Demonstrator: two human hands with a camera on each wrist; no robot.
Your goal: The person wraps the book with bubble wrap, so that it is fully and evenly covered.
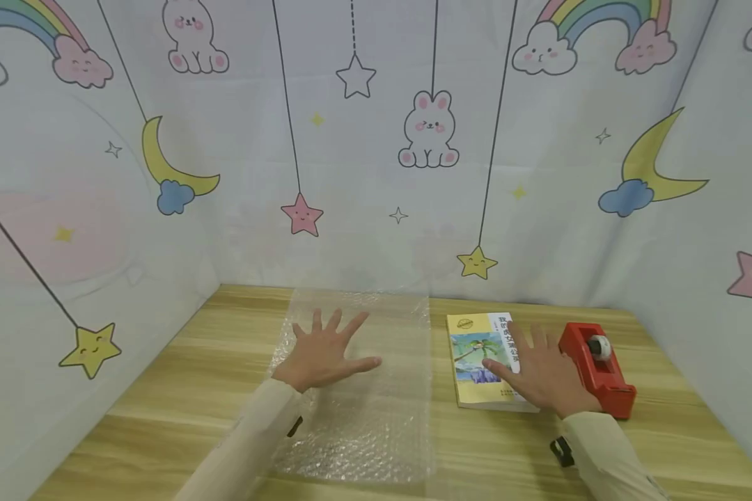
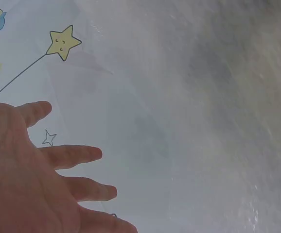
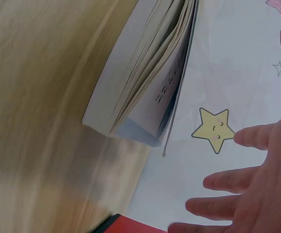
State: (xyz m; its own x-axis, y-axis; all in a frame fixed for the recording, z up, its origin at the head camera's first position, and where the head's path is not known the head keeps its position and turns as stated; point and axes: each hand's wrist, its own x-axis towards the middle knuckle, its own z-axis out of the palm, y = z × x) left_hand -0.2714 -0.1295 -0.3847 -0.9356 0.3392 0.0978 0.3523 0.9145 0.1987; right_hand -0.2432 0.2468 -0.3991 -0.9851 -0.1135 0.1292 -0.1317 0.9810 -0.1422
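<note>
My left hand (image 1: 326, 355), fingers spread wide, is over a clear sheet of bubble wrap (image 1: 357, 438) that lies on the wooden table; whether it touches the sheet I cannot tell. In the left wrist view the same hand (image 2: 38, 174) shows its straight fingers, with the blurred wrap at the right. To the right, my other hand (image 1: 548, 376) is spread over the right edge of a yellow-covered book (image 1: 476, 383), holding nothing. The right wrist view shows the book's page edges (image 3: 135, 73), slightly parted, apart from that hand (image 3: 262, 189).
A red tape dispenser (image 1: 601, 376) with a roll of tape (image 1: 599, 348) stands just right of the book. White fabric walls (image 1: 363, 174) printed with rabbits, stars and moons enclose the wooden table (image 1: 182, 396) at the back and both sides.
</note>
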